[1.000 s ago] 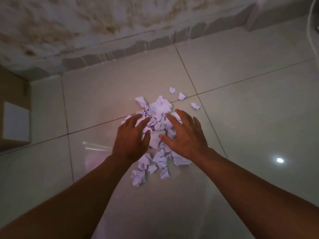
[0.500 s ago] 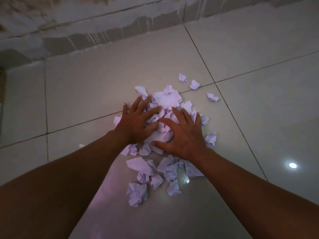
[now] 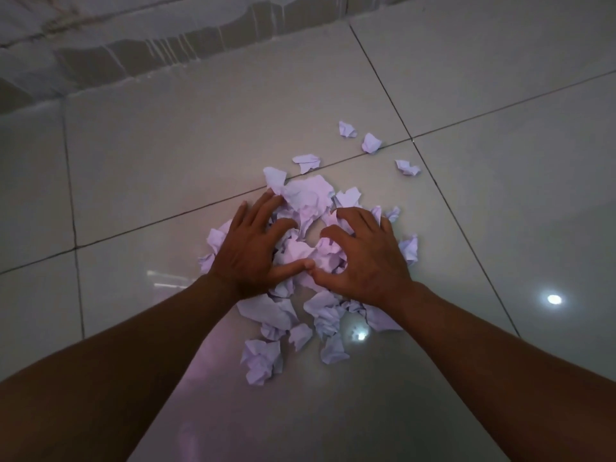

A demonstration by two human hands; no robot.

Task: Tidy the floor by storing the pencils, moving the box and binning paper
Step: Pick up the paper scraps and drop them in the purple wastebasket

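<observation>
A heap of crumpled white paper scraps (image 3: 308, 198) lies on the glossy tiled floor in the middle of the head view. My left hand (image 3: 248, 246) rests on the heap's left side with fingers curled around scraps. My right hand (image 3: 365, 255) presses on the right side, fingers bent over the paper. The two thumbs nearly touch at the near side, enclosing the middle of the heap. Loose scraps (image 3: 261, 360) lie nearer to me, and a few stray pieces (image 3: 371, 143) sit beyond the heap. No pencils, box or bin are in view.
The pale floor tiles (image 3: 166, 145) stretch all around, with dark grout lines. A stained wall base (image 3: 166, 45) runs along the top. A bright light reflection (image 3: 554, 299) shows on the floor at the right.
Both hands have drawn closer together over the heap, thumbs now almost meeting and fingers curling in. The camera has tilted down and nearer; the cardboard box at the left has left the view.
</observation>
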